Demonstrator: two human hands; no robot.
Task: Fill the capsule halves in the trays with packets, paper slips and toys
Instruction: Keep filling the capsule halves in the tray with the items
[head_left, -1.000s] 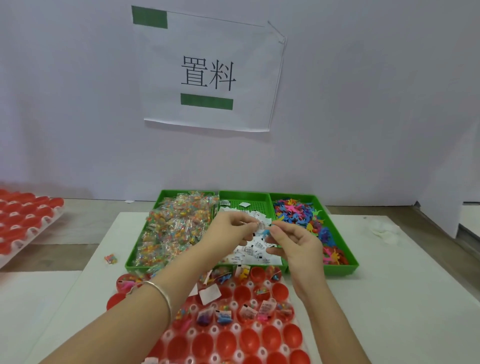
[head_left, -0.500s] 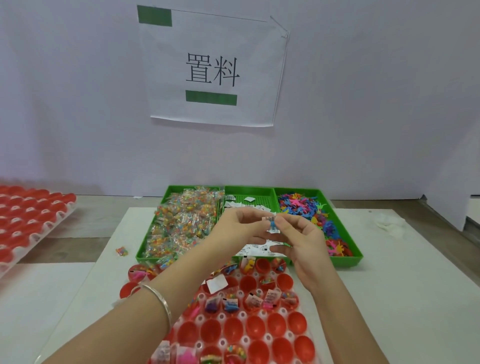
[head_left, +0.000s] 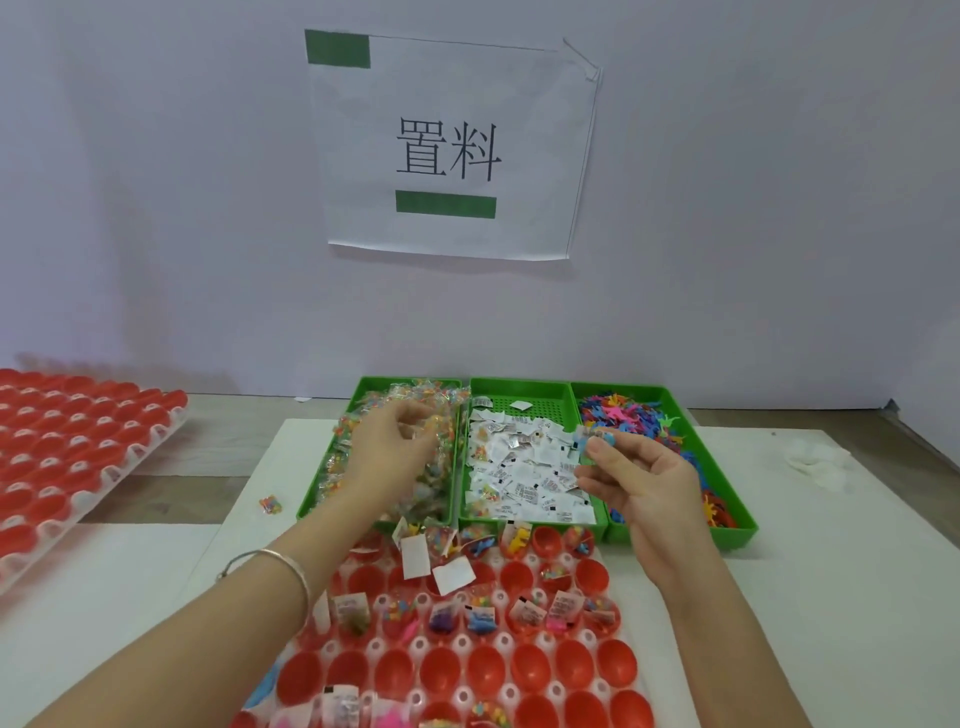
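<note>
Three green bins stand side by side: candy packets (head_left: 358, 447) on the left, paper slips (head_left: 519, 467) in the middle, coloured toys (head_left: 634, 415) on the right. In front lies a tray of red capsule halves (head_left: 488, 670); several far ones hold packets, slips and toys, and the near rows are mostly bare. My left hand (head_left: 395, 447) hovers over the packets with loosely curled fingers. My right hand (head_left: 639, 483) is raised over the slip bin and pinches a small blue toy (head_left: 592, 441) together with a slip.
A second tray of red capsule halves (head_left: 62, 441) sits at the far left. One loose packet (head_left: 270, 504) lies on the white mat beside the bins. A crumpled white wad (head_left: 815, 462) lies at the right. A printed sign (head_left: 452, 145) hangs on the wall behind.
My hands, which met over the slip bin, have parted. The left hand moved left over the packets. The right hand keeps the blue toy and slip.
</note>
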